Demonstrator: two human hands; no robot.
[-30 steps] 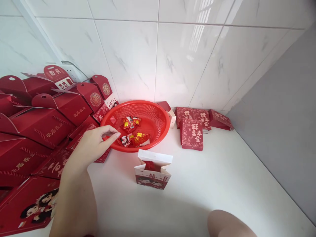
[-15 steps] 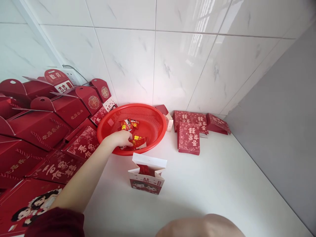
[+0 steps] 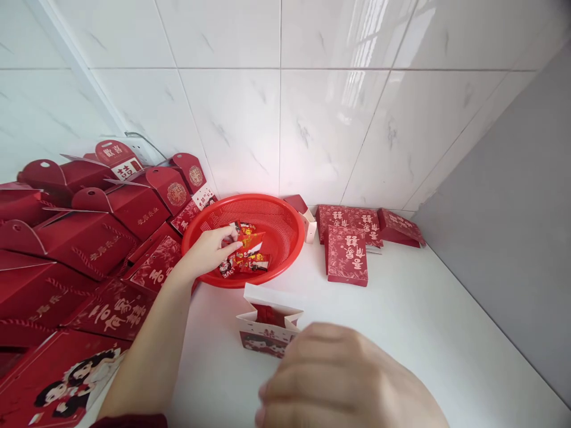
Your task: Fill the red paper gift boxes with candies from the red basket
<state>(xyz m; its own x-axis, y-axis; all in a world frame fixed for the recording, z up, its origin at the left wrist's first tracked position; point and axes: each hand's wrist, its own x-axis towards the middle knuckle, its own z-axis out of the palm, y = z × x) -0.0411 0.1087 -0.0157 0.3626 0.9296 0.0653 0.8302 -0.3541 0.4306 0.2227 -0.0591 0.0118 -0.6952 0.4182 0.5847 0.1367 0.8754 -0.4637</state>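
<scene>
My left hand [image 3: 212,252] reaches into a red plastic basket [image 3: 292,249], thumb and forefinger closed on the edge of a red wrapped candy [image 3: 250,241]. Several shiny red and gold packets lie around it on the basket floor. In front of the basket stands a small paper gift box [image 3: 263,342] with its top open, printed with cartoon figures, and red contents show inside. My right hand [image 3: 348,380] is close to the camera at the box's near right. Its fingers are curled together, and the inside of the hand is hidden.
Many red gift boxes [image 3: 129,211] with rope handles crowd the left side. Several flat red boxes [image 3: 348,255] lie at the back right by the tiled wall [image 3: 330,131]. A grey panel [image 3: 504,208] bounds the white tabletop [image 3: 410,321] on the right.
My left hand has lifted slightly from among the candies, its thumb and forefinger now showing. My right hand has risen farther into view from the bottom edge, partly covering the open box.
</scene>
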